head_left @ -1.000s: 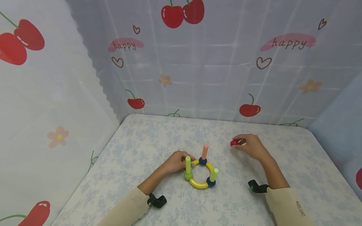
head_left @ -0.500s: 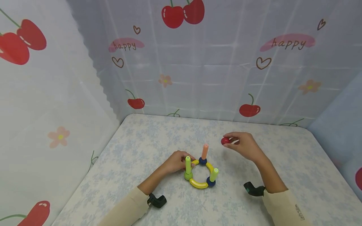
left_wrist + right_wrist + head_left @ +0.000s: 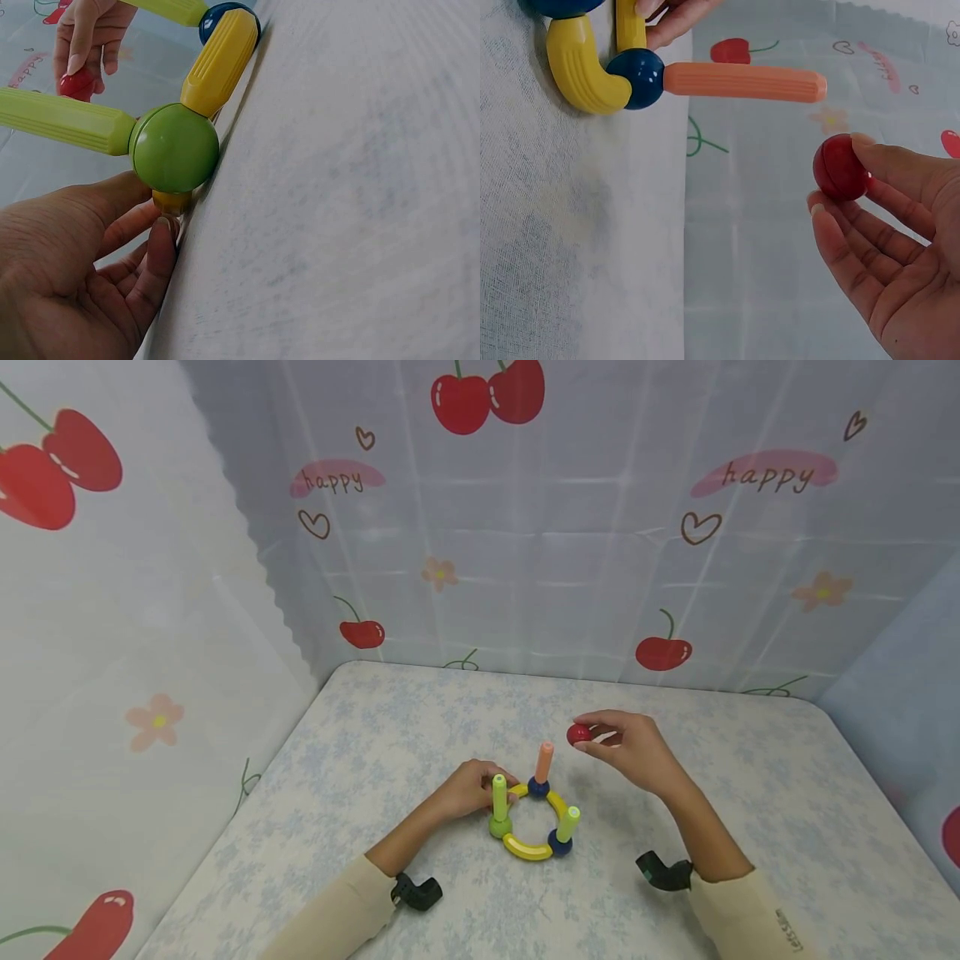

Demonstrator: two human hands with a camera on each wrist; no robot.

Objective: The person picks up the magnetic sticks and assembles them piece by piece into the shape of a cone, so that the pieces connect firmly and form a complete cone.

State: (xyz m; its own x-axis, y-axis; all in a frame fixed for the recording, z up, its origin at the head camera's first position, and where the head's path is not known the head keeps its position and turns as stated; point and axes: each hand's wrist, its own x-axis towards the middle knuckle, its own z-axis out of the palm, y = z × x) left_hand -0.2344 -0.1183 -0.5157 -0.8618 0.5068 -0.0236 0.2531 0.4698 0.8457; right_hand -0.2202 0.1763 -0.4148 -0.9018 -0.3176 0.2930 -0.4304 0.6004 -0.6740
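Observation:
A ring of curved yellow rods [image 3: 528, 848] joined by balls lies on the table. One ball is green [image 3: 174, 148]; two are dark blue [image 3: 639, 78]. From the balls rise a light green rod [image 3: 499, 799], a second light green rod [image 3: 568, 824], which leans, and an orange rod [image 3: 744, 82]. At the ring's left side my left hand [image 3: 467, 790] pinches a yellow rod beside the green ball, its fingertips partly hidden. My right hand [image 3: 632, 749] holds a red ball [image 3: 841, 167] between thumb and fingers, in the air just right of the orange rod's top, apart from it.
The table [image 3: 420, 718] has a pale blue floral cover. A cherry-patterned curtain [image 3: 525, 543] hangs behind it and along the left side. Each wrist wears a black camera; the left one [image 3: 417, 893] sits near the table top.
My right hand has carried the red ball leftward, from well right of the ring to near the orange rod's top. The left hand and the ring have stayed in place.

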